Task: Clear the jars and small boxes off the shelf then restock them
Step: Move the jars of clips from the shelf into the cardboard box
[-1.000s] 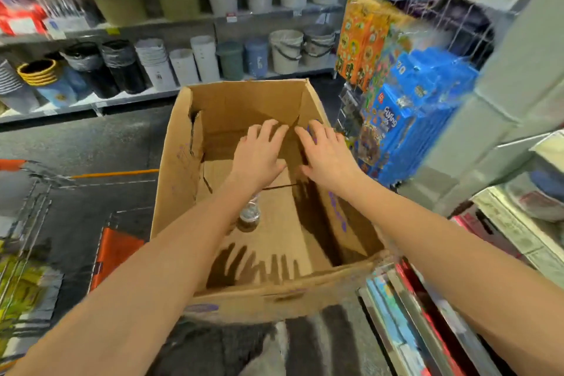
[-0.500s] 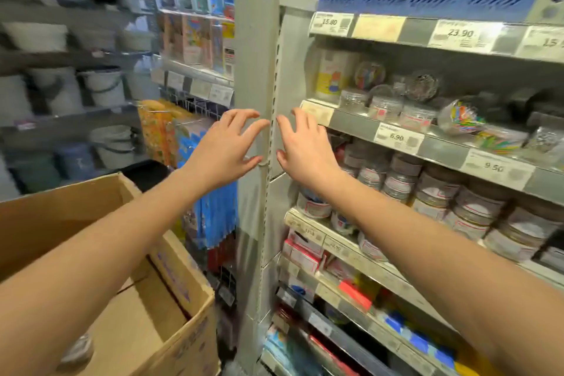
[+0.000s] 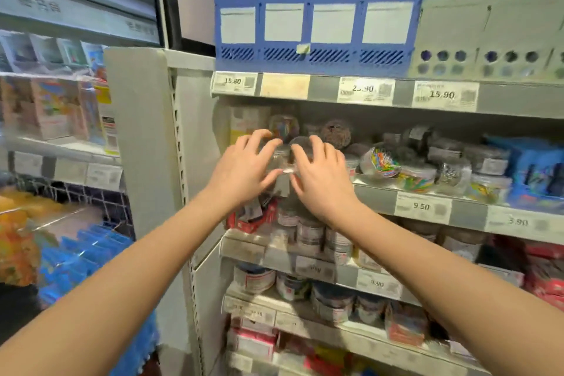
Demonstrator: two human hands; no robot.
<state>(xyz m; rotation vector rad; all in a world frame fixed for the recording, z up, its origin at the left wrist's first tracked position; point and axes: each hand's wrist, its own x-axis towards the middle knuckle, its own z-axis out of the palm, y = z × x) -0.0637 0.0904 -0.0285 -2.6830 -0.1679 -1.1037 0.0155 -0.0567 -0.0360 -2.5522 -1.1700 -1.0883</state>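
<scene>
Two bare hands reach toward the left end of a shop shelf (image 3: 375, 199). The left hand (image 3: 244, 168) and right hand (image 3: 320, 175) flank one small clear jar (image 3: 282, 159) at the shelf's front edge. Their fingers are spread and bent, and blur hides whether they grip it. More jars (image 3: 378, 162) of coloured clips stand further right.

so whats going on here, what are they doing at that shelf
A person is reaching into a shop shelf with both arms bare. The left hand and right hand bracket a small clear jar at the shelf's left end. Blur hides whether either grip has closed on it. More jars line the shelf to the right.
</scene>
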